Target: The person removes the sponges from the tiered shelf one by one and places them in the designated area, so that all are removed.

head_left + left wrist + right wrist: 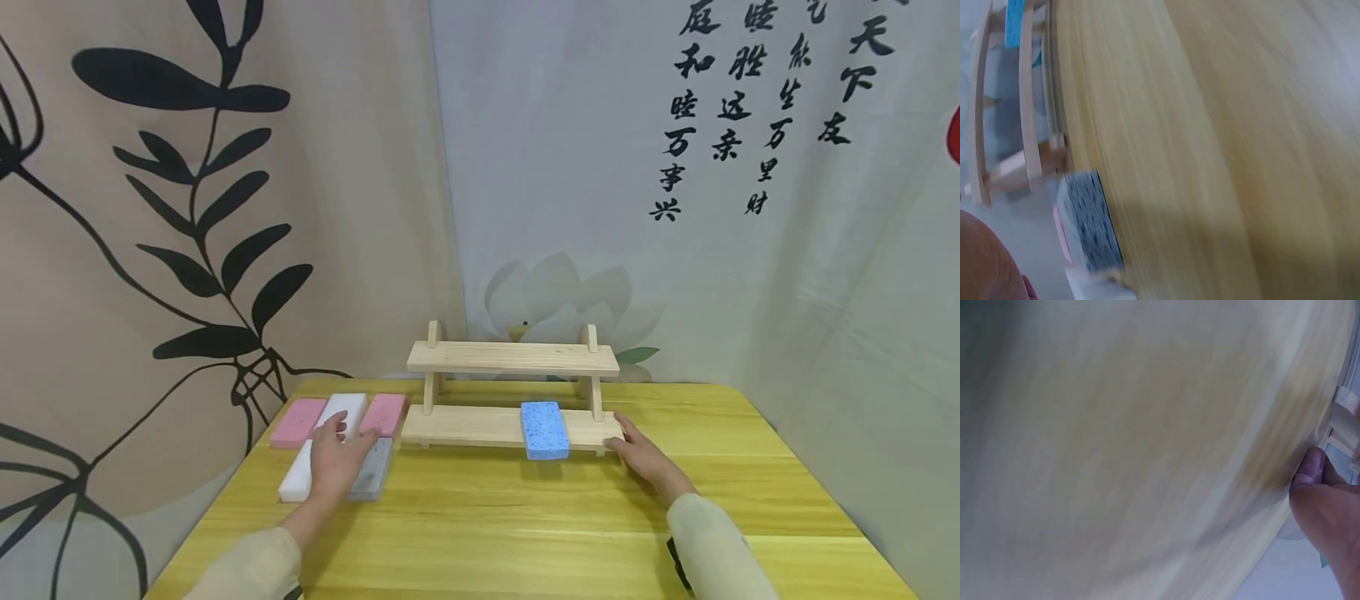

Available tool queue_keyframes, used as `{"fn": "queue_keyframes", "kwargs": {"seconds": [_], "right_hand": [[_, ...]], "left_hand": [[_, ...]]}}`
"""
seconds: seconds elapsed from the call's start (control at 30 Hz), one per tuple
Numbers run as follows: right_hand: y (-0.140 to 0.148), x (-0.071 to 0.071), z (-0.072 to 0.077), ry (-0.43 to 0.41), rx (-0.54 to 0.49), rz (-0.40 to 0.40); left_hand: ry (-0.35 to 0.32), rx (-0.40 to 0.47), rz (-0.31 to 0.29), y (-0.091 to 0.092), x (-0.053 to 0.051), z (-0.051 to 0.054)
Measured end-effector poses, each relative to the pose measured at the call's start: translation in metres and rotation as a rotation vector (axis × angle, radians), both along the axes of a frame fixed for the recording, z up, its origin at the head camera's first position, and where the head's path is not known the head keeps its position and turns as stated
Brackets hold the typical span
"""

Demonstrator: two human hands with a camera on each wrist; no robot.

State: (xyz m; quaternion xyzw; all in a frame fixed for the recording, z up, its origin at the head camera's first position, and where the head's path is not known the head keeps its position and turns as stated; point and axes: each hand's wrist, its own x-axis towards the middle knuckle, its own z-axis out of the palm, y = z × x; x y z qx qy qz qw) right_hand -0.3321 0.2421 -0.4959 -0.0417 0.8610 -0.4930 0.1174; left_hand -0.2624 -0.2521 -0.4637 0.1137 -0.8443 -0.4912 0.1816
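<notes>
A two-tier wooden rack [513, 358] stands toward the back of the table. On its lower board lies a blue speckled sponge [545, 431], jutting past the front edge. My right hand [645, 457] grips the right end of that board with thumb and fingers; the right wrist view shows the same hand [1329, 525] against the wood. My left hand [335, 462] hovers over a group of sponges, fingers spread and loosely bent, holding nothing visible. Around it are white sponges [297, 477], a pink sponge [297, 423], another pink sponge [386, 412] and a grey sponge [372, 472].
The yellow wood-grain table [510, 533] extends in front of the rack and to its right. Close behind its back edge hangs a curtain [367, 208] printed with dark leaves and writing. The sponge group lies near the table's left edge.
</notes>
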Motion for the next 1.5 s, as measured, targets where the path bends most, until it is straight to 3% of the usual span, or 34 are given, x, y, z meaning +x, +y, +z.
{"fn": "queue_keyframes", "kwargs": {"seconds": [0.17,0.5,0.77,0.9,1.13,1.5], "right_hand": [[0.000,0.000,0.000,-0.006,-0.021,-0.002],[0.001,0.001,0.000,-0.005,-0.028,0.005],[0.000,0.001,-0.001,0.000,-0.031,0.003],[0.001,0.000,-0.002,0.003,-0.033,0.006],[0.000,-0.001,-0.002,0.003,-0.023,0.001],[0.000,-0.001,-0.003,0.000,-0.041,0.000]], "left_hand": [[0.032,0.052,-0.042,0.028,-0.011,-0.003],[0.104,0.067,-0.055,0.086,-0.023,-0.005],[0.071,0.124,-0.104,0.122,-0.020,0.000],[0.066,0.112,-0.110,0.137,-0.020,0.001],[0.081,0.119,-0.122,0.161,-0.023,-0.003],[0.041,0.164,-0.139,0.197,-0.019,-0.006]]}}
